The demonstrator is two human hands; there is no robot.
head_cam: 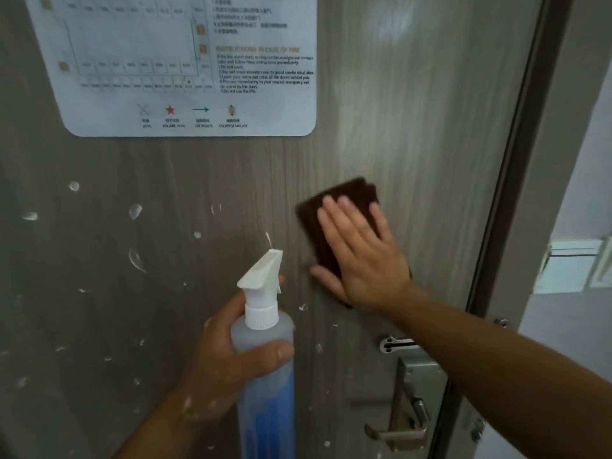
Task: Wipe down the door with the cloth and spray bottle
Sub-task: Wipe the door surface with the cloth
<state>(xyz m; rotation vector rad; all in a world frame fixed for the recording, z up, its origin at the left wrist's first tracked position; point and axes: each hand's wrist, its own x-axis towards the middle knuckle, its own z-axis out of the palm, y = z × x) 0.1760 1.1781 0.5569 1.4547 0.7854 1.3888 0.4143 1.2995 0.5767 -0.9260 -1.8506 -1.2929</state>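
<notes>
A grey-brown wood-grain door [414, 111] fills the view, with white foam spots and streaks across its left and lower part. My right hand [361, 256] lies flat with spread fingers on a dark brown folded cloth [341, 197], pressing it against the door right of centre. My left hand [228, 352] grips a clear spray bottle [265, 346] with a white trigger head and blue label, held upright just in front of the door, nozzle pointing up and right.
A white evacuation-plan sign [185, 64] is stuck on the door's upper left. A metal lock plate with lever handle [407, 409] and a chain-latch slot [397, 344] sit below my right forearm. The dark door frame [516, 180] runs down the right, with a white wall beyond it.
</notes>
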